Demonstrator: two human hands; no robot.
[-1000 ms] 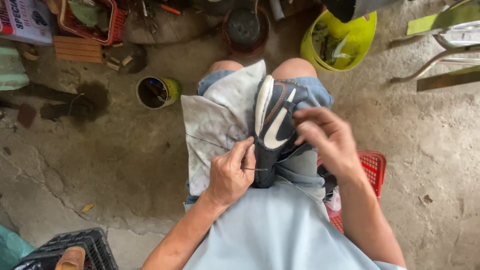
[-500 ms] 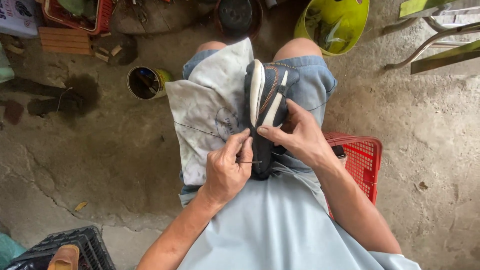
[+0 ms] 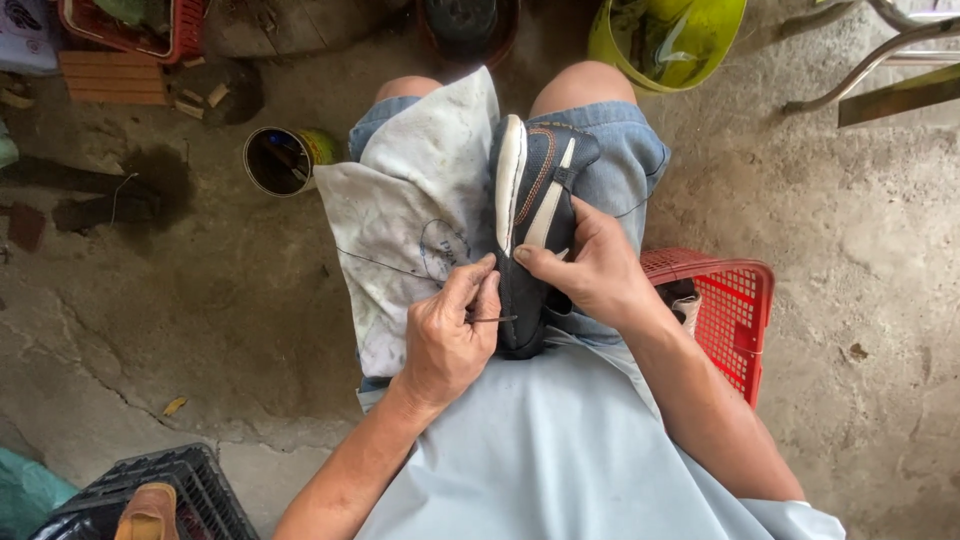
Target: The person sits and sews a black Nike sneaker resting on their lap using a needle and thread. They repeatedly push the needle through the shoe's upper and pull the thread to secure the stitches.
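A dark blue sports shoe (image 3: pixel 540 190) with a white sole edge lies on its side on my lap, toe pointing away. My right hand (image 3: pixel 590 275) grips its upper side near the heel. My left hand (image 3: pixel 450 335) pinches a thin metal needle (image 3: pixel 495 319) whose tip meets the shoe's sole edge. A dark thread (image 3: pixel 385 265) runs from the needle leftward across a dirty white cloth (image 3: pixel 420 200) spread over my left thigh.
A red plastic basket (image 3: pixel 735 300) stands at my right hip. An open tin can (image 3: pixel 280 158) sits on the cracked concrete floor at left. A yellow-green bucket (image 3: pixel 690 45) and metal chair legs (image 3: pixel 870 60) are ahead right. A black crate (image 3: pixel 170 495) holds a brown shoe.
The shoe has been turned so its white sole edge faces up-left. My right hand has shifted down toward the heel, and my left hand has brought the needle against the sole.
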